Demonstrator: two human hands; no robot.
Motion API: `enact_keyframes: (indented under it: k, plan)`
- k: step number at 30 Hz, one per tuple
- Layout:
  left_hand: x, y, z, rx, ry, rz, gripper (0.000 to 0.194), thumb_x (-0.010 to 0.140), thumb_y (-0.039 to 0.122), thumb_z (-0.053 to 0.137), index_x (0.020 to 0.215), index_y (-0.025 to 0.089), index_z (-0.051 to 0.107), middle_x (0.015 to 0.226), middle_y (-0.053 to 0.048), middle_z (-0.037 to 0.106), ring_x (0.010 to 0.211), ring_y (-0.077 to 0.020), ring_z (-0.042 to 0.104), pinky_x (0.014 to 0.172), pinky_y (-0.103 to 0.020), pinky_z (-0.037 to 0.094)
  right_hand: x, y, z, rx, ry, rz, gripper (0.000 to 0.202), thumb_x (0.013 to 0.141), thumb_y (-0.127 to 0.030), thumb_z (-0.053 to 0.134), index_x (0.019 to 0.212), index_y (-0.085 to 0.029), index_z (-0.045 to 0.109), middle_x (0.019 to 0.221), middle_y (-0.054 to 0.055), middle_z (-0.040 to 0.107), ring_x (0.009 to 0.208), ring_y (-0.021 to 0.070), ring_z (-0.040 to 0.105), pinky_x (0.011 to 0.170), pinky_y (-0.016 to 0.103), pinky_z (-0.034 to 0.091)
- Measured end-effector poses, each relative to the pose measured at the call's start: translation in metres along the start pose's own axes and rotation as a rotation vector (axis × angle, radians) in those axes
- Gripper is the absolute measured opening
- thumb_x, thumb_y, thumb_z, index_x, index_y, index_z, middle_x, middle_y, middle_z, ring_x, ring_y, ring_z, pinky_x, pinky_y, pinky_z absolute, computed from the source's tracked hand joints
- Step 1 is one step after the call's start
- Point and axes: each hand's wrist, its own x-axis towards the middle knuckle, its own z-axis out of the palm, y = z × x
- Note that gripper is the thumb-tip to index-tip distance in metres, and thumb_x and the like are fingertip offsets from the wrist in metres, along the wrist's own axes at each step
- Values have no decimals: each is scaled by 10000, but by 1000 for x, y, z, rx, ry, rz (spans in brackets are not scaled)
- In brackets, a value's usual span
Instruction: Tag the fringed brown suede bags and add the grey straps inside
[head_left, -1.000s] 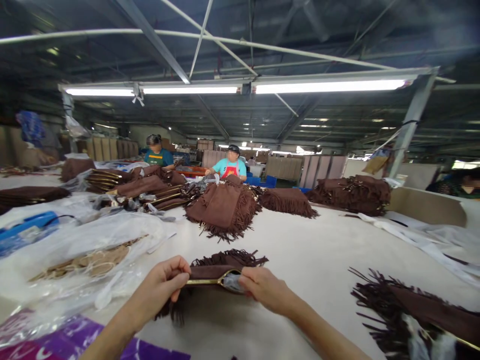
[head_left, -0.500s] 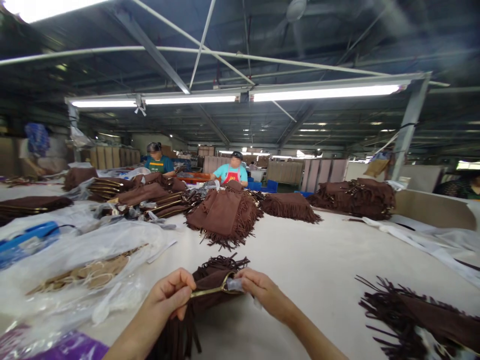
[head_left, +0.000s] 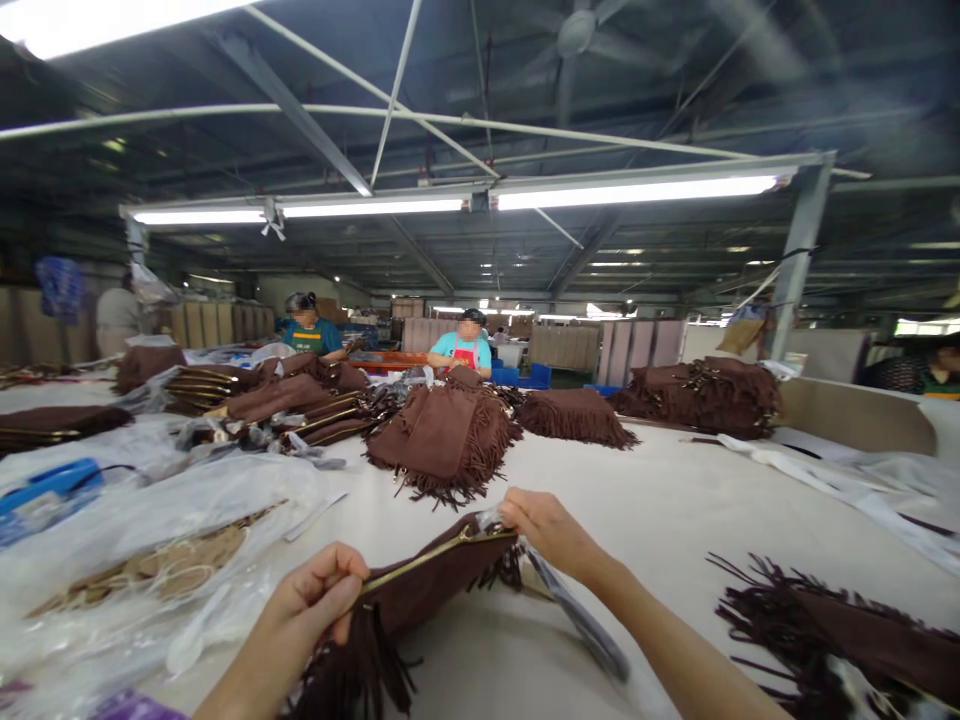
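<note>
While raised off the table, fringed brown pouch (head_left: 427,590) stretched between hands, left hand (head_left: 311,610) and right hand (head_left: 547,530) pinching opposite ends

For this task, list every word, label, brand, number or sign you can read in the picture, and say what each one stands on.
No text can be read anywhere.
The print on the red apron of the far person is too blurred.
The brown fringed bag held by the left hand and right hand shows no lettering.

- Fringed pouch (head_left: 442,580) is showing dark brown suede with a gold zipper (head_left: 439,553).
- Table (head_left: 660,500) is showing off-white.
- Apron (head_left: 466,354) is showing red; shirt (head_left: 480,350) is showing teal.
</note>
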Motion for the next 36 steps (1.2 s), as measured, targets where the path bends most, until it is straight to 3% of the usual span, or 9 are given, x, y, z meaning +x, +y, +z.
enact_keyframes:
  k: [4,6,10,13,17,20,24,30,36]
  plan:
    - [-5,9,-11,-198,94,13,435,691,587,702,833,204,550,452,84,398,467,-85,314,484,-186,262,2,-21,-13,170,-33,29,333,978,-367,332,676,-229,360,658,-38,476,642,140,547,605,231,451]
    - [-3,4,-16,-136,109,17,438,675,587,709,800,197,553,435,87,387,443,-78,294,467,-183,240,4,-24,-12,157,-35,14,321,977,-336,332,681,-226,384,671,-29,509,651,144,553,622,244,446]
    - [5,-16,-23,176,107,24,408,734,597,626,769,193,584,441,69,429,416,-87,317,452,-196,233,9,-15,3,13,-16,-43,297,942,-251,347,648,-229,386,638,-14,493,615,164,491,619,287,400]
    - [5,-16,-25,492,169,126,351,804,549,537,738,209,595,482,38,484,473,-134,436,500,-232,325,11,-7,12,-85,57,-73,279,941,-263,345,664,-238,370,656,-5,476,629,182,464,612,304,370]
    - [2,7,-6,975,265,424,217,846,386,512,822,235,665,892,-59,681,888,-254,594,815,-369,427,12,-9,15,-131,50,-102,279,951,-255,328,677,-239,380,663,-8,476,619,179,457,593,303,348]
    - [6,20,30,1172,195,471,248,843,341,549,1039,232,655,1098,-99,658,1037,-304,567,915,-452,402,13,-18,15,-121,17,-109,292,965,-258,324,685,-235,401,669,-9,498,625,173,475,588,296,350]
    - [21,16,62,1335,7,273,175,881,192,479,947,196,641,942,-93,674,887,-278,623,778,-387,457,14,-15,2,-247,-18,-136,284,974,-268,374,713,-222,477,698,1,554,653,170,519,597,289,358]
    - [24,7,40,1261,-42,312,207,943,232,397,852,208,582,895,-55,663,868,-216,626,751,-293,431,-1,25,-49,-542,-198,34,270,962,-231,422,738,-214,572,757,21,629,729,190,590,612,271,361]
    - [27,14,45,1244,-55,478,198,904,246,448,763,219,584,786,-32,647,746,-201,605,664,-274,389,-13,36,-62,-567,-249,175,271,945,-222,473,719,-196,622,773,42,652,726,196,608,576,256,341]
